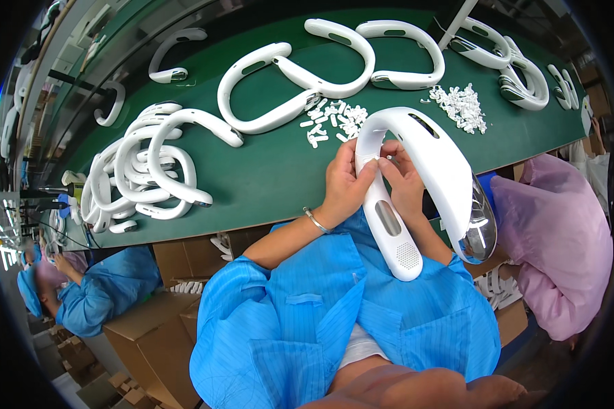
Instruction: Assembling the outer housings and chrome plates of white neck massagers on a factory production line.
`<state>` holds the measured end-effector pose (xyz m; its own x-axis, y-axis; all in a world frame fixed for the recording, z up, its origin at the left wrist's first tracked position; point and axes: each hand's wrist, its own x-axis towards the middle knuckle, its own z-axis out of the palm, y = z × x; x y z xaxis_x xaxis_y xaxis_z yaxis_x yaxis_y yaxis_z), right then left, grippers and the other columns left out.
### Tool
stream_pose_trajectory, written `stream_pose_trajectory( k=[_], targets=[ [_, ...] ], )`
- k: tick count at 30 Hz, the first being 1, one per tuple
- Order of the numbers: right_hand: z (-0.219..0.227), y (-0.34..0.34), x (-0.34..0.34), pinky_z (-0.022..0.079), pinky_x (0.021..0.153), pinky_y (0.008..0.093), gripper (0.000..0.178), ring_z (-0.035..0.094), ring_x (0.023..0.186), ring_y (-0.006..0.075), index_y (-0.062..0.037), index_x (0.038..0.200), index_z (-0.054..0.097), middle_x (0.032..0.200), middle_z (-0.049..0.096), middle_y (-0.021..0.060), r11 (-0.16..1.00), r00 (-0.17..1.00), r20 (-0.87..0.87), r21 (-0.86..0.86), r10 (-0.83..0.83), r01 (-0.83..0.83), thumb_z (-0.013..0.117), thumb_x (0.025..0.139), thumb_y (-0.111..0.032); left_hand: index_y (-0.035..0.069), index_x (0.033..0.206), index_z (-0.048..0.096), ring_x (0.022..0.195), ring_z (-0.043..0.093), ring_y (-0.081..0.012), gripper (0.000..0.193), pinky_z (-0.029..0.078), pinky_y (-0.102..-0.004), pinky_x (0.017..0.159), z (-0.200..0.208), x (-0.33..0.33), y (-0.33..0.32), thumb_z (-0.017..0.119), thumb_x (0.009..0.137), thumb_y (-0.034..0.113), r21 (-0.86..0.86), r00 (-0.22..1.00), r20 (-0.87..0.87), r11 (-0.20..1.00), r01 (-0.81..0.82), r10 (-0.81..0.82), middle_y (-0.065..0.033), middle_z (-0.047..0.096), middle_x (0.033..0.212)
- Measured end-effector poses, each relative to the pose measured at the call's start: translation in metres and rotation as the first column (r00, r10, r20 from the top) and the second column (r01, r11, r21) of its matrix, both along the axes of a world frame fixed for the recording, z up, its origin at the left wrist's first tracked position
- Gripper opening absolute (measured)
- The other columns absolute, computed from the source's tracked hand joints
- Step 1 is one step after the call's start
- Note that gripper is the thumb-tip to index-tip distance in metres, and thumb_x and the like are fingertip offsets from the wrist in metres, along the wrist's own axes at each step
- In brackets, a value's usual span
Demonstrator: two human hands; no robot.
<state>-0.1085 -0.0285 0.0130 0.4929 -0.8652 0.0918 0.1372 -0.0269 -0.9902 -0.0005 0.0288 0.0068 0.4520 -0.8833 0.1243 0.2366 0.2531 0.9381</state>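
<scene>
A large white C-shaped neckband device (387, 198) is held up before my chest. One arm of it has a grey oval window and a patch of small holes; the other ends in a shiny chrome tip. My left hand (344, 184) is closed around the band, its thumb pressing on the inner face. My right hand (404, 183) grips the same band from the other side, thumb tip close to the left thumb. Some of the right fingers are hidden behind the band. Whether a small piece sits between the thumbs, I cannot tell.
Small white plastic pieces (351, 121) lie just beyond my hands, with another heap (460, 109) to the right. Similar neckbands (174, 163) are piled at the left; more lie at the back. Cardboard boxes (147, 341) flank me. Co-workers sit left and right (552, 238).
</scene>
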Motion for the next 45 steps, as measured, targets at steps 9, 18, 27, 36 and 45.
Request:
stream_pose_trajectory(
  k=[9,18,27,36,45],
  targets=[
    [-0.010,-0.003,-0.006,0.043,0.092,0.0307,0.044,0.055,0.106,0.0177,0.0010,0.133,0.040,0.117,0.056,0.0148,0.956,0.991,0.101,0.270,0.091,-0.115,0.045,0.089,-0.005,-0.005,0.116,0.045,0.085,0.057,-0.0105,0.033,0.049,-0.0248,0.074,-0.003,-0.001,-0.003,0.056,0.086,0.002,0.049,0.997,0.072,0.999,0.006,-0.010,-0.0101,0.059,0.099],
    [-0.018,-0.034,-0.015,0.050,0.076,0.0286,0.039,0.060,0.086,0.0146,0.0022,0.120,0.051,0.101,0.062,0.0100,0.960,0.957,0.288,0.270,-0.011,-0.070,0.061,0.085,-0.009,-0.003,0.118,0.048,0.097,0.058,-0.0129,0.030,0.047,-0.0270,0.084,0.020,0.000,-0.037,0.049,0.087,-0.003,0.135,0.976,-0.197,0.984,0.118,-0.090,-0.0099,0.060,0.109],
    [0.041,-0.084,-0.079,0.055,0.051,0.0354,0.045,0.066,0.064,0.0316,0.0037,0.118,0.047,0.087,0.063,0.0291,0.783,0.845,0.535,0.536,-0.024,-0.317,0.048,0.092,-0.033,-0.001,0.124,0.044,0.102,0.058,-0.0209,0.044,0.048,-0.0306,0.084,0.042,-0.005,-0.168,0.059,0.088,0.020,-0.003,0.888,0.407,0.972,0.236,-0.214,-0.0146,0.059,0.114],
    [-0.002,-0.310,-0.200,0.052,0.037,0.0310,0.067,0.063,0.052,0.0236,0.0052,0.127,0.028,0.090,0.060,0.0210,0.311,0.319,0.020,-0.166,-0.948,0.936,0.069,0.081,-0.021,0.005,0.116,0.057,0.096,0.062,-0.0337,0.044,0.049,-0.0407,0.082,0.086,0.176,-0.183,0.062,0.081,0.031,0.213,0.229,0.963,0.925,-0.316,-0.143,-0.0172,0.065,0.103],
    [-0.002,-0.388,-0.252,0.057,0.056,0.0373,0.089,0.067,0.070,0.0358,0.0083,0.110,0.041,0.090,0.063,0.0258,0.010,-0.106,-0.359,-0.305,-0.927,0.952,0.072,0.064,-0.062,0.006,0.108,0.062,0.101,0.061,-0.0367,0.036,0.048,-0.0450,0.086,0.032,0.384,-0.164,0.059,0.082,0.030,0.196,0.032,0.914,0.371,-0.908,-0.404,-0.0179,0.064,0.102]
  ],
)
